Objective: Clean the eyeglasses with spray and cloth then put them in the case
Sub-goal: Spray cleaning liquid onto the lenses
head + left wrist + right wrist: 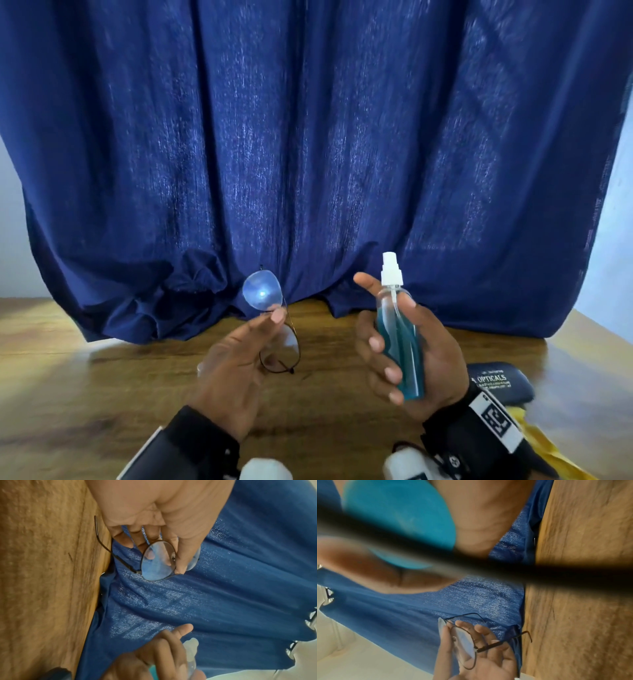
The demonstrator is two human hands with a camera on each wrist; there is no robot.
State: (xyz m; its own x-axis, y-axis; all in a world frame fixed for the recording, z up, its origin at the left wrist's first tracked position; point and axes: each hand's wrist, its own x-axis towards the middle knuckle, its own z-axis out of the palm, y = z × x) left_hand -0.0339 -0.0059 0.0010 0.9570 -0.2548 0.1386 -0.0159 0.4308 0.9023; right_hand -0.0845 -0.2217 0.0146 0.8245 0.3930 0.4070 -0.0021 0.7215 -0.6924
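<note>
My left hand (273, 320) holds the thin-framed eyeglasses (263, 292) up over the table, thumb and fingers pinching them near the bridge. In the left wrist view one lens (157, 562) faces the camera beside my thumb. One temple arm (513, 639) sticks out toward the table. My right hand (390, 330) grips the clear spray bottle (400, 346) of blue liquid upright, to the right of the glasses. Its white nozzle (391, 270) is on top and my index finger is stretched out beside it. The bottle's teal base (399, 524) fills the right wrist view.
A dark blue glasses case (498, 382) with white lettering lies on the wooden table (102, 394) at the right, behind my right wrist. A yellow cloth (544, 443) lies in front of it. A blue curtain (308, 154) hangs down onto the table's far side.
</note>
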